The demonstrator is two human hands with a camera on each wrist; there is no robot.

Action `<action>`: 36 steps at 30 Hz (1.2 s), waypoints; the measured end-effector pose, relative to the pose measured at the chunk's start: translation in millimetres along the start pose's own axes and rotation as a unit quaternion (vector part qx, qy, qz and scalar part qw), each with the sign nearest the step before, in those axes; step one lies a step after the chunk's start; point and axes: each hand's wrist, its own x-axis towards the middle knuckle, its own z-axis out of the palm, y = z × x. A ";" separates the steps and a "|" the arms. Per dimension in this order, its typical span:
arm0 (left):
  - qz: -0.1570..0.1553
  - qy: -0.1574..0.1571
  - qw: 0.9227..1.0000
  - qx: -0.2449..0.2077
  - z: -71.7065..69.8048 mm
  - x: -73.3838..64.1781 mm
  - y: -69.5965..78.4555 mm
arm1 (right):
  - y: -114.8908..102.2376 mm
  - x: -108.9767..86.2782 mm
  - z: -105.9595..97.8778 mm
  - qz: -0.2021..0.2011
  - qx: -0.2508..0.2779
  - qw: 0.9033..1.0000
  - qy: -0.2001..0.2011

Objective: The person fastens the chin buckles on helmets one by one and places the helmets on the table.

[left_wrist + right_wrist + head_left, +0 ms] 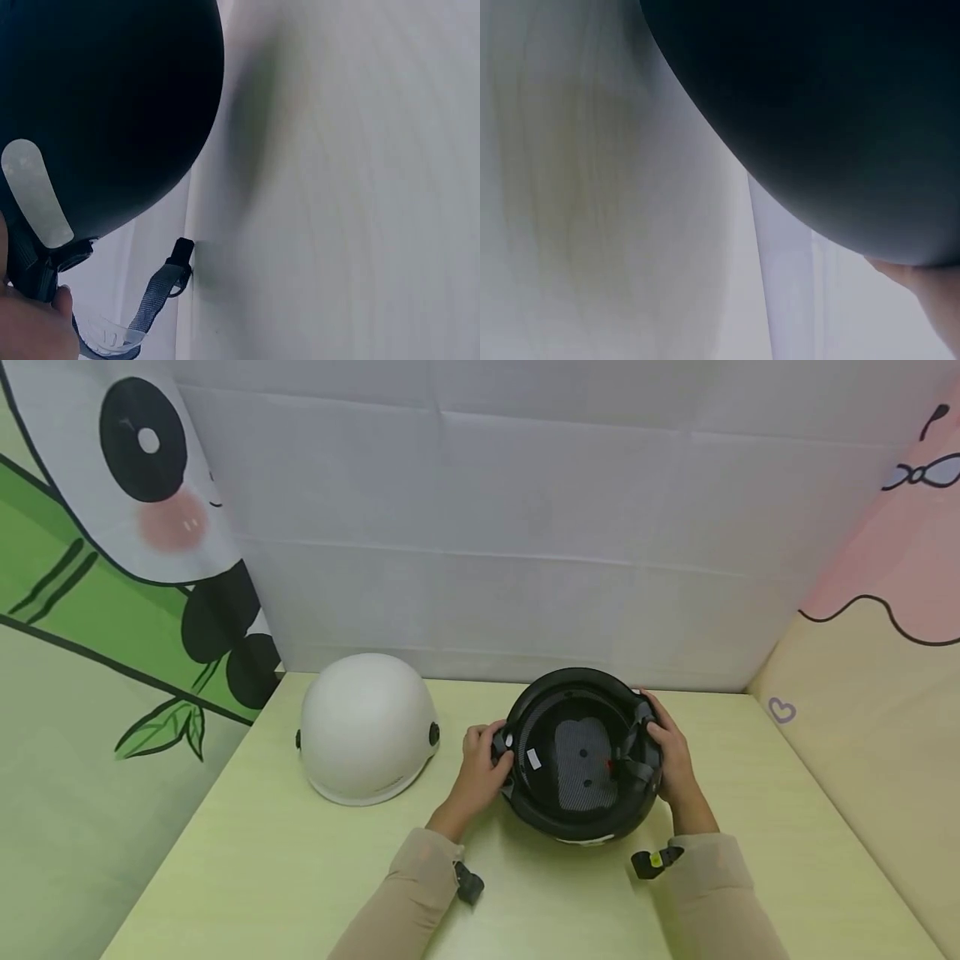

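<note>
Some fingers of my left hand [482, 767] and right hand [677, 758] were hidden behind the black helmet [585, 768], whose outer shell [112, 105] faced away from the head view and ran out of both wrist views. The white label [533, 759] inside was too small to read, as was the fine marking [393, 783] on the white helmet [367, 722]. Below, both my sleeves [405, 897] were cut off.

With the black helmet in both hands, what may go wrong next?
The left hand and right hand hold the upturned black helmet at its sides; if one slips, the helmet might tip. A loose strap could snag. The white helmet sits close to the left hand, so a leftward swing may bump it.
</note>
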 end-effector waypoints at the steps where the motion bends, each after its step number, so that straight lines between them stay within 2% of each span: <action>1: 0.000 0.003 1.000 0.001 -0.3 -0.6 0.9 | 1.1 -0.7 -0.2 0.003 0.004 1.000 0.000; 6: -0.008 0.015 1.000 0.007 -0.5 -3.8 2.4 | 6.8 -4.5 0.7 0.012 0.015 1.000 0.000; 13: 0.000 0.037 0.999 0.001 -1.4 -4.8 2.2 | 13.6 -9.0 3.2 -0.004 0.018 1.000 0.006; 25: -0.017 0.050 0.999 0.000 -5.7 -5.0 6.7 | 18.1 -14.4 7.5 0.000 0.066 0.998 -0.009; 31: -0.012 0.055 0.998 0.006 -5.6 -3.7 7.8 | 18.6 -15.3 5.5 -0.004 0.062 0.998 -0.010; 36: -0.022 0.051 0.998 0.008 -6.4 -3.4 11.3 | 16.3 -15.3 3.5 -0.001 0.016 1.000 0.006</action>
